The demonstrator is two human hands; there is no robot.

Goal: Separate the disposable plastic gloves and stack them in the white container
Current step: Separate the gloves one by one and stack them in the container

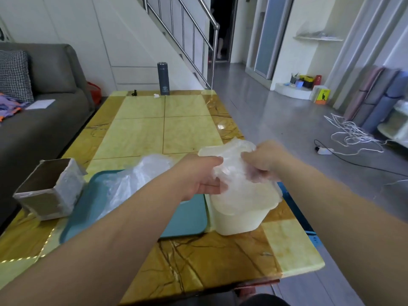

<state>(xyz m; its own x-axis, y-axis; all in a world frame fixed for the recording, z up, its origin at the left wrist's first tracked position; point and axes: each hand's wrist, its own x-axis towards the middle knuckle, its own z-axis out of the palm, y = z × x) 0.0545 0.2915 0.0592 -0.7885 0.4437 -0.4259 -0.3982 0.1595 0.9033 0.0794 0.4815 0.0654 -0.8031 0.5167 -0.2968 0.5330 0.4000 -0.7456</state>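
Left grip (pixel 203 176) and right grip (pixel 261 160) both pinching crumpled clear glove (pixel 231 173), just above white container (pixel 240 215), glove pile (pixel 136 180) on teal tray (pixel 185 219), yellow desk (pixel 198 257).

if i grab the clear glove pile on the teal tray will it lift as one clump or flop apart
Probably floppy: the glove pile is thin crumpled film slumped on the teal tray, so it should sag. Likely very light; a push may just bunch it. The layers look loose, so some could slide off.
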